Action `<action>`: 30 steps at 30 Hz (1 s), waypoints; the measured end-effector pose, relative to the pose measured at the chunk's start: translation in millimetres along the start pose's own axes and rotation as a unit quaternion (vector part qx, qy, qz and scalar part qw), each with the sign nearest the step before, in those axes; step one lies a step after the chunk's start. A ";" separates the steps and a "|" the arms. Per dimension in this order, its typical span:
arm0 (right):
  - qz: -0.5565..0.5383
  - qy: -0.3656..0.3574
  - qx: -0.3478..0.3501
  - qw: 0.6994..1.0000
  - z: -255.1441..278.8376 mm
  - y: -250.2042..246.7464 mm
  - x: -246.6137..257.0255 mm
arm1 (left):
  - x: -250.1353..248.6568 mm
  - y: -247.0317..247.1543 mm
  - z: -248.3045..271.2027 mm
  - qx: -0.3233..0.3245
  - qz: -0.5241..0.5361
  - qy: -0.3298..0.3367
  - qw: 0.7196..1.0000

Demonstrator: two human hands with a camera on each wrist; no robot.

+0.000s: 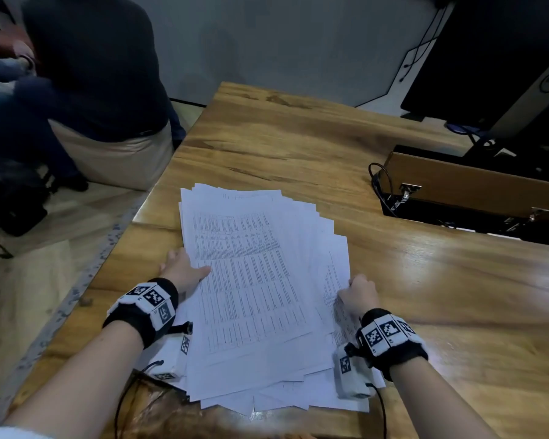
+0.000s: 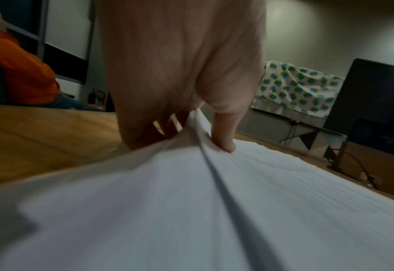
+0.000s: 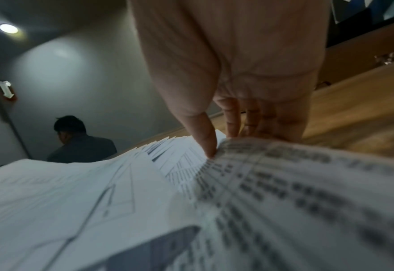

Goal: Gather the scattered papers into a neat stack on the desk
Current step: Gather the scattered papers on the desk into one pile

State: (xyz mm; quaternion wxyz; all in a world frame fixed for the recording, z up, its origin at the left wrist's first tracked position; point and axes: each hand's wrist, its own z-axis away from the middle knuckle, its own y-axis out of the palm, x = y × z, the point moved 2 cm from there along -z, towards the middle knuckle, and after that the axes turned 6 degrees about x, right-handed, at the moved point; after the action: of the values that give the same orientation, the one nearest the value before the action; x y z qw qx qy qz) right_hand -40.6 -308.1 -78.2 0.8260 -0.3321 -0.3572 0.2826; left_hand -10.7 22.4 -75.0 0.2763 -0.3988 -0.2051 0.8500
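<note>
A fanned pile of printed white papers (image 1: 251,280) lies on the wooden desk (image 1: 298,137) near its front edge, sheets skewed at several angles. My left hand (image 1: 184,269) grips the pile's left edge, thumb on top; in the left wrist view the thumb (image 2: 224,139) presses the papers (image 2: 191,201) against the fingers below. My right hand (image 1: 358,294) pinches the right edge. In the right wrist view its thumb (image 3: 205,139) sits on the printed sheets (image 3: 261,183) with the fingers underneath.
An open cable box (image 1: 473,191) with black cables (image 1: 384,185) is sunk in the desk at the right. A dark monitor (image 1: 504,58) stands at the far right. A person in dark clothes (image 1: 86,74) sits beyond the desk's left edge.
</note>
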 end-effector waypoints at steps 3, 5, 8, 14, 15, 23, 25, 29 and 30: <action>-0.032 -0.009 0.004 0.999 -0.1 -0.6 -3.5 | 1.8 3.3 -6.3 0.035 0.016 0.009 0.999; -0.057 -0.020 -0.001 0.998 2.3 0.2 -4.7 | 3.9 9.4 -13.6 0.055 0.037 0.015 0.998; -0.121 -0.015 -0.030 0.992 3.7 -0.4 -8.4 | -1.8 19.5 -9.2 0.095 0.093 0.046 0.990; -0.287 0.033 -0.073 0.955 3.2 2.7 -10.1 | -21.2 35.9 10.6 0.158 0.134 0.056 0.977; -0.311 0.034 -0.069 0.947 4.8 3.6 -7.4 | -21.8 38.6 11.9 0.163 0.130 0.060 0.976; -0.198 0.005 -0.044 0.979 17.0 -13.1 -4.3 | -4.5 18.5 1.2 -0.025 0.085 0.028 0.996; -0.185 -0.003 -0.019 0.983 15.6 -3.0 6.6 | -11.4 25.7 5.2 0.003 0.043 0.017 0.999; -0.207 -0.014 0.023 0.978 14.5 16.2 25.2 | -31.3 39.2 14.4 0.067 0.111 0.064 0.989; -0.224 -0.011 0.023 0.974 14.7 14.3 24.6 | -31.5 36.6 12.9 0.084 0.148 0.070 0.983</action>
State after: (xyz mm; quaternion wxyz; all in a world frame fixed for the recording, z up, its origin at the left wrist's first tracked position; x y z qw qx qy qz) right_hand -40.9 -276.7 -71.3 0.8720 -0.2210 -0.4248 0.1018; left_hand -15.4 -27.1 -70.3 0.1934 -0.4589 -0.0518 0.8656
